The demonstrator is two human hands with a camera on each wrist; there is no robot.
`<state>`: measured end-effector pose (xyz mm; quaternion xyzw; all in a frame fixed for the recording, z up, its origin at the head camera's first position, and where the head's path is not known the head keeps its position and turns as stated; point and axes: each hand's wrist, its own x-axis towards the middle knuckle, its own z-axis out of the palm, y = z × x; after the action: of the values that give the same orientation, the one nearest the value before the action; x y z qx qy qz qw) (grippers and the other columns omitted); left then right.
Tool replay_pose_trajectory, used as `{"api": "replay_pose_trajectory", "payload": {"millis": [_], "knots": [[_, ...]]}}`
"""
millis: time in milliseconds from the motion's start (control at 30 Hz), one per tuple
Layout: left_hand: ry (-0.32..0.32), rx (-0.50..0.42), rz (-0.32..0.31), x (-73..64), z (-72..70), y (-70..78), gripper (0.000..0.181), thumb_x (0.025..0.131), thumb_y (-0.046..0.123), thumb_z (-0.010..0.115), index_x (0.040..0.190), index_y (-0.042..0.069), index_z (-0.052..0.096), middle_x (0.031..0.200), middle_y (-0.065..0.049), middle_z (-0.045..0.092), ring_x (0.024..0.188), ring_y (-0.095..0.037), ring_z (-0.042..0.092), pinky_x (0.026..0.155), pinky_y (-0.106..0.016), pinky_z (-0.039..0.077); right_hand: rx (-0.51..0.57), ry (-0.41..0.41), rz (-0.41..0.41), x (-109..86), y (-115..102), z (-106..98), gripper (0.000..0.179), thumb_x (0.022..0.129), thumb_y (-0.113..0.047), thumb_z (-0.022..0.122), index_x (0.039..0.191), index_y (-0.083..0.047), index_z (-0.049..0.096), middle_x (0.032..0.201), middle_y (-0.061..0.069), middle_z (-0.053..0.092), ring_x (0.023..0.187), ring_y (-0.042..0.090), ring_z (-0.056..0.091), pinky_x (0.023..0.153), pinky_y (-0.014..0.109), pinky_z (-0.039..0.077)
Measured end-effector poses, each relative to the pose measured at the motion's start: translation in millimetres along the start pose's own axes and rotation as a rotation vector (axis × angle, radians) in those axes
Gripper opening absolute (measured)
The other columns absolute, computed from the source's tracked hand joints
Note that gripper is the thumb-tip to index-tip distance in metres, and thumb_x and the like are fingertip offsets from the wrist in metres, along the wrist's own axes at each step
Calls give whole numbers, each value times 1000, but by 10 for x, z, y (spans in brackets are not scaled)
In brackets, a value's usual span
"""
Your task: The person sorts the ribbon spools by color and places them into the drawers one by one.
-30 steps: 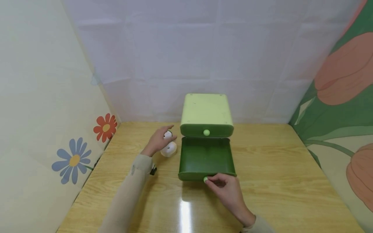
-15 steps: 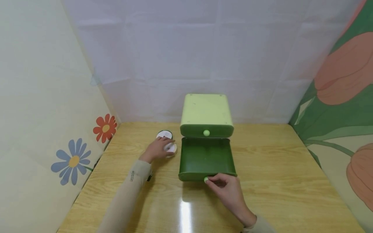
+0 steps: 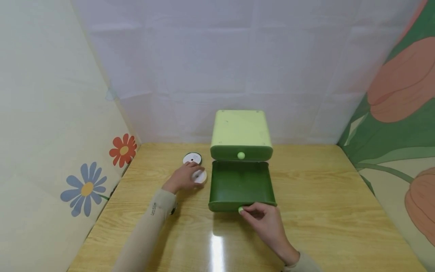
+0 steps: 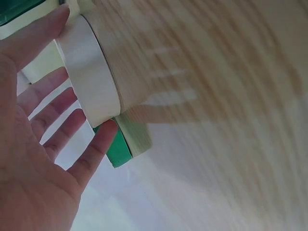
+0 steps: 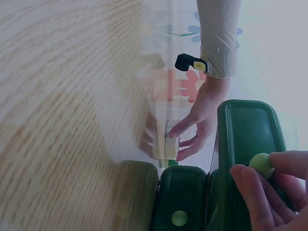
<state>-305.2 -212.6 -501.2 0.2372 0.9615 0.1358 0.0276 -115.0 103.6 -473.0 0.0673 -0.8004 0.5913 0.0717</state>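
Observation:
My left hand [image 3: 183,176] reaches over a white ribbon roll [image 3: 199,176] with a small central hole, left of the drawer unit. In the left wrist view its thumb and fingers spread around the roll [image 4: 91,72], which stays flat on the table. Behind it lies a green ribbon roll [image 3: 192,157] with a white printed face; its green side [image 4: 118,149] shows beside my little finger. My right hand [image 3: 266,226] pinches the pale green knob [image 5: 261,165] of the pulled-out lower drawer [image 3: 241,185]. Nothing lies in that drawer.
The light green cabinet [image 3: 241,128] stands near the back cloth, its upper drawer [image 3: 224,152] closed. Wood-grain table [image 3: 323,211] extends on both sides. Flower-printed panels [image 3: 40,132] border it left and right.
My left hand has come back from above the green roll and down onto the white roll, uncovering the green roll's face. The right hand and drawer have stayed put.

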Motion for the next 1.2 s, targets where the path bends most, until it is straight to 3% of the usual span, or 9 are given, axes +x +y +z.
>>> {"api": "replay_pose_trajectory", "payload": {"millis": [333, 767, 1200], "knots": [[-21, -34, -30, -23, 36, -15, 66, 84, 41, 86, 141, 17, 63, 151, -11, 53, 140, -39, 47, 111, -59, 46, 2, -3, 10, -7, -2, -7, 7, 83, -13, 87, 85, -15, 81, 86, 2, 80, 74, 7, 74, 69, 21, 61], [-1, -59, -47, -5, 16, -42, 69, 82, 40, 87, 141, 13, 62, 154, -16, 50, 142, -40, 46, 115, -58, 42, -3, 6, 5, 11, 5, -1, 7, 83, -13, 88, 85, -16, 81, 85, 1, 80, 73, 6, 73, 69, 21, 61], [119, -107, 17, -103, -331, 59, 72, 82, 53, 84, 141, 16, 62, 147, -15, 56, 134, -38, 54, 105, -58, 49, 10, -1, 7, 10, 16, -6, 7, 83, -15, 88, 86, -15, 81, 86, 2, 80, 73, 8, 74, 69, 21, 61]]}}
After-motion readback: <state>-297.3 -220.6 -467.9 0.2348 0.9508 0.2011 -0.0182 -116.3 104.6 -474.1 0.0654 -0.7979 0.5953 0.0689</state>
